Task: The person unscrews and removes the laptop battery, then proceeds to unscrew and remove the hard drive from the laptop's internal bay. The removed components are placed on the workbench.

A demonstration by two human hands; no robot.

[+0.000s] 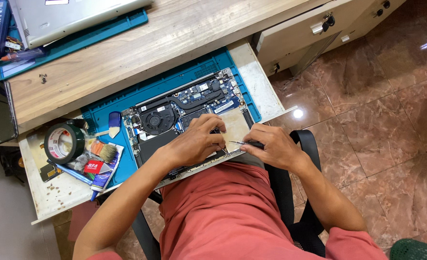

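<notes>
A person in a red shirt sits over an opened laptop point(184, 120) that lies bottom-up on a blue mat point(102, 115), its circuit board and round fan point(154, 120) bare.

The right hand point(273, 147) is clenched around a screwdriver point(246, 143). The tool lies nearly level, its thin tip pointing away from the grip toward the left hand, over the near edge of the laptop. Just beyond the tip sits a pale square pad point(235, 127) on the laptop's inner surface.

The left hand point(196, 142) rests palm down on the laptop, fingers spread and bent, fingertips pressing by the pad's edge close to the screwdriver tip. It grasps nothing that can be seen.

Farther from the grip, past the left hand, a roll of dark green tape point(64, 143) stands on a pull-out shelf point(54, 197), with a small brush point(105, 150) just beside it. Beyond the laptop a second, closed laptop point(69, 17) lies on the wooden desk point(175, 33).
</notes>
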